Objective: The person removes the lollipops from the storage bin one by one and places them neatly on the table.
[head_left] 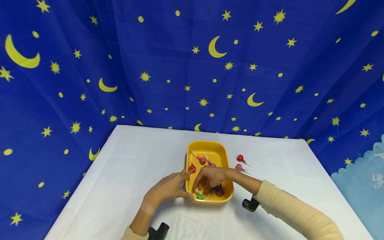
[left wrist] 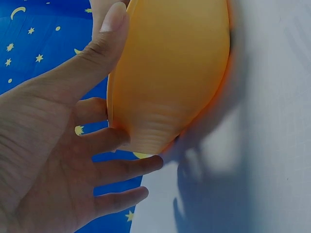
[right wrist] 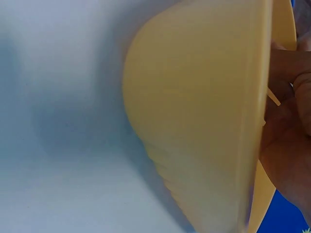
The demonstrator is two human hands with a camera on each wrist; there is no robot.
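A yellow tray [head_left: 210,202] stands on the white table with several lollipops in it. My left hand [head_left: 168,186] grips its near left corner, thumb at the front rim and forefinger by the left rim; the left wrist view shows the thumb [left wrist: 109,29] at the rim. Inside the tray, my right hand [head_left: 211,176] reaches down with bent fingers, fingertips right by a green lollipop [head_left: 199,195]. Cannot tell whether they pinch it. Beside this hand lies a purple lollipop [head_left: 220,191]. A red lollipop [head_left: 192,168] and two pink lollipops [head_left: 202,161] lie farther back.
Right of the tray, a red lollipop [head_left: 240,158] and a pink lollipop [head_left: 239,167] lie on the white table [head_left: 144,150]. Behind the table hangs a blue curtain [head_left: 180,43] with yellow moons and stars. A light blue cloth [head_left: 360,176] hangs at the right.
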